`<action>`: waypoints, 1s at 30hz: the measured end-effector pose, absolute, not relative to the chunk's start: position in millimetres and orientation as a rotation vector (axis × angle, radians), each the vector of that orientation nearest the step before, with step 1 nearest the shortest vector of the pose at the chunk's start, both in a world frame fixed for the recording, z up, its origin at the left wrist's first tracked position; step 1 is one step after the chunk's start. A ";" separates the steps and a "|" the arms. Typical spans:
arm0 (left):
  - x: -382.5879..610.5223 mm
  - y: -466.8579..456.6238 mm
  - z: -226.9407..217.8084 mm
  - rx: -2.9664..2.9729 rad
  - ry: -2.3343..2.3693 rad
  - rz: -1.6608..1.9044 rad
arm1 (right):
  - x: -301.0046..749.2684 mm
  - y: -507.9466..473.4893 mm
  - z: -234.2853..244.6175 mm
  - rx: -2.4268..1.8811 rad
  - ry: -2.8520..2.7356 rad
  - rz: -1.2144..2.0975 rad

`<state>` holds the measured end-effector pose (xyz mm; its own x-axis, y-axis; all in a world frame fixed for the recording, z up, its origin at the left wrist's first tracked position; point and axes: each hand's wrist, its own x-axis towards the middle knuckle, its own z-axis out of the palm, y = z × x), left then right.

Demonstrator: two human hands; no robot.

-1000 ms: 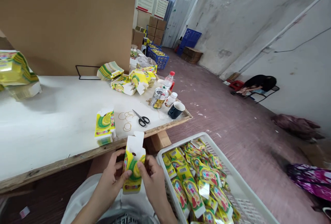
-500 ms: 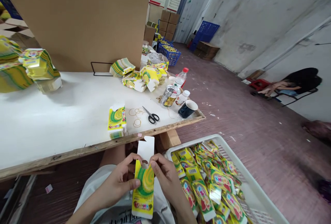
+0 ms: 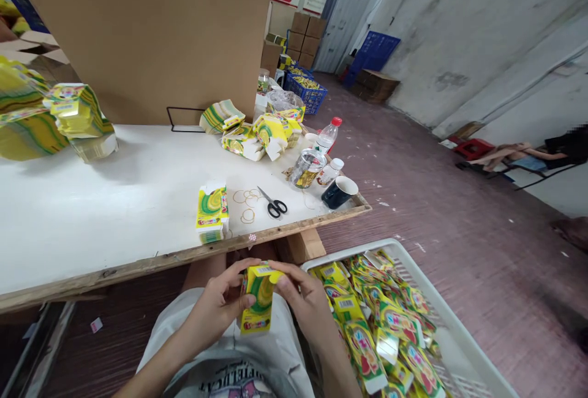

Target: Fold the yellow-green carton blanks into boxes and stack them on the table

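Head view: yellow box (image 3: 261, 312), green swirl, barcoded top, left fingers (image 3: 242, 305) and right fingers (image 3: 285, 288) closed around it

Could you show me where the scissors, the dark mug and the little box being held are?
Black-handled scissors (image 3: 271, 202): head view, where blades meet handles.
Dark mug (image 3: 334, 196): head view, on its outer wall.
Yellow-green box (image 3: 261, 301): head view, on its front panel.

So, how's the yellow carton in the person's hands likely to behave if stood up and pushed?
The yellow carton is probably light, given its thin-looking card, though any contents are hidden. Its flat front looks straight between the left hand and right hand, so it should be fairly stiff. Tall and narrow, it may tip.
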<state>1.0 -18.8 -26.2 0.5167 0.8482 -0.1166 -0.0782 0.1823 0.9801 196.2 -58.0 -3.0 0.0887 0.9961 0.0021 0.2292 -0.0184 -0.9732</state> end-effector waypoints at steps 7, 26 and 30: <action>2.3 -18.4 -18.7 1.118 0.646 0.703 | 184.8 -53.1 -6.1 -1.578 -1.363 1.065; -38.8 43.3 -12.8 1.985 1.385 1.032 | 338.3 -91.5 -19.2 -2.267 -0.886 0.045; -61.9 80.1 -38.4 2.348 1.401 0.914 | 342.7 -97.8 -39.4 -2.255 -0.932 0.151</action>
